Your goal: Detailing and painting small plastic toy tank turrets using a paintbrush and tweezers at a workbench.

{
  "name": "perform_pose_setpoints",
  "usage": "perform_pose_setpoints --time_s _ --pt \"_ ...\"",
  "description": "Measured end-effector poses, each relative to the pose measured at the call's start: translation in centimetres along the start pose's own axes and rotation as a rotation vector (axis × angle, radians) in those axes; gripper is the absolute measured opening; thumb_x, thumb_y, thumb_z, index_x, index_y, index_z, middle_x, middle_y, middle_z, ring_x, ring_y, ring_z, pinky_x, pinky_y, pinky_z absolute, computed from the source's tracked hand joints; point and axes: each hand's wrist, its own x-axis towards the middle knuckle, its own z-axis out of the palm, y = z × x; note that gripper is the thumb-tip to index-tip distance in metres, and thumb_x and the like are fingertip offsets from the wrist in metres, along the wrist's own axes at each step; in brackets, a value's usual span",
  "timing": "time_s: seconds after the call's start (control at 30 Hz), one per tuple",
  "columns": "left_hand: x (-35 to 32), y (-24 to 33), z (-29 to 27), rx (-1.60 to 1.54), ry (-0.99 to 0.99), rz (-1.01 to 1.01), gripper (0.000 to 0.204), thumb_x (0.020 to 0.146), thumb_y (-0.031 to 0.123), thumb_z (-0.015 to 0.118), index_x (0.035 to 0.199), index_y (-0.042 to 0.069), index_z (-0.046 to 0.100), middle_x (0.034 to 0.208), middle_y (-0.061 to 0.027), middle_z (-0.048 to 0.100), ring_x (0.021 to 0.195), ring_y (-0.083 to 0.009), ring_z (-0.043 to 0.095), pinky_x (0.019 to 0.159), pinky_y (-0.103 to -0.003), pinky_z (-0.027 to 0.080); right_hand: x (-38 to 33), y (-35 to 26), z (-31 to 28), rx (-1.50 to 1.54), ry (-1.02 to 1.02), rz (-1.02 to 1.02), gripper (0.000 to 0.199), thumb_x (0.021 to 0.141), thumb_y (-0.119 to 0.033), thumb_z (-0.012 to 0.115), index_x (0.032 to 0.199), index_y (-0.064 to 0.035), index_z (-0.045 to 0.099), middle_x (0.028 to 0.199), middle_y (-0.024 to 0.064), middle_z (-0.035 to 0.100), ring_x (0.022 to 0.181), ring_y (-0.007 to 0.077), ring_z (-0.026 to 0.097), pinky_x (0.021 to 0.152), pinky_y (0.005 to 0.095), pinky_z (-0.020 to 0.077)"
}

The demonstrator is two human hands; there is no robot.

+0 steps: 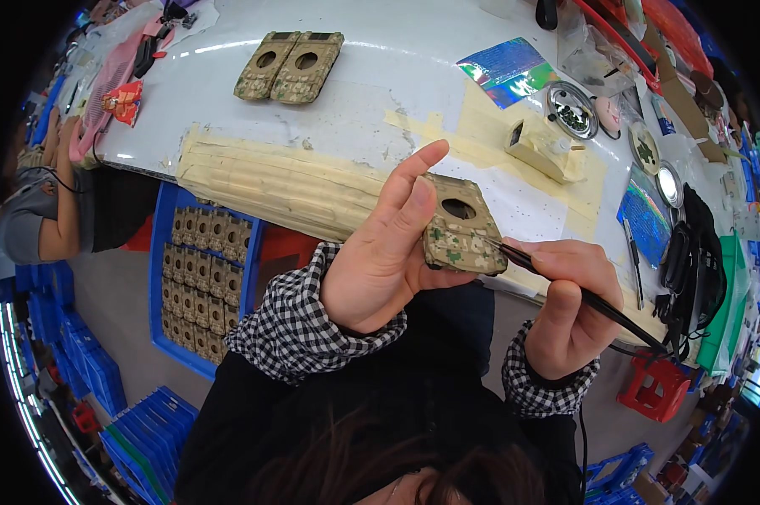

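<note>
My left hand (pixel 380 248) is wrapped from beneath and behind around a camouflage-painted toy tank hull (pixel 462 223), with the index finger pointing up. The hull is tan, brown and green, and a round hole shows in its top. Pinched in my right hand (pixel 575 295) are black tweezers (pixel 603 310), their fine tip at the hull's near right part. Whether the tip grips anything is too small to tell. Two similar tank hulls (pixel 306 67) lie side by side on the white table, farther off to the left.
A blue crate (pixel 157 278) below the table edge holds rows of similar hulls. On the right are a round metal dish (pixel 572 109) of small dark pieces, a tape-covered block (pixel 541 150), a pen (pixel 633 263) and a black bag (pixel 706 261). Another person (pixel 47 210) sits at far left.
</note>
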Motion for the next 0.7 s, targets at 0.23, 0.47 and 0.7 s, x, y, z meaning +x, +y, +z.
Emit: perform_pose_setpoints --time_s 0.23,0.47,0.7 --pt "0.00 -0.19 -0.01 -0.002 0.006 0.004 0.060 0.096 0.049 0.034 0.144 0.019 0.015 0.121 -0.0140 0.053 0.098 -0.0155 0.061 0.069 -0.026 0.056 0.06 -0.02 -0.01 0.007 -0.009 0.007 0.021 0.090 -0.017 0.058 0.090 0.0042 0.062 0.088 0.0175 0.065 0.082 0.0234 0.063 0.074 0.0297 0.0497" --pt "0.01 -0.16 -0.11 0.013 -0.002 -0.002 0.060 0.096 0.050 0.033 0.144 0.019 0.015 0.122 -0.0135 0.053 0.098 -0.0156 0.061 0.070 -0.026 0.056 0.03 0.09 -0.03 0.010 -0.006 0.007 0.023 0.090 -0.018 0.058 0.090 0.0044 0.062 0.088 0.0174 0.065 0.081 0.0231 0.063 0.074 0.0296 0.0497" --pt "0.03 -0.10 -0.07 0.000 -0.001 -0.004 0.061 0.095 0.050 0.033 0.144 0.019 0.014 0.122 -0.0142 0.053 0.099 -0.0160 0.061 0.069 -0.026 0.056 0.03 0.11 0.09 0.018 0.006 0.012 0.023 0.091 -0.019 0.058 0.090 0.0043 0.062 0.087 0.0173 0.065 0.081 0.0231 0.063 0.073 0.0294 0.0497"
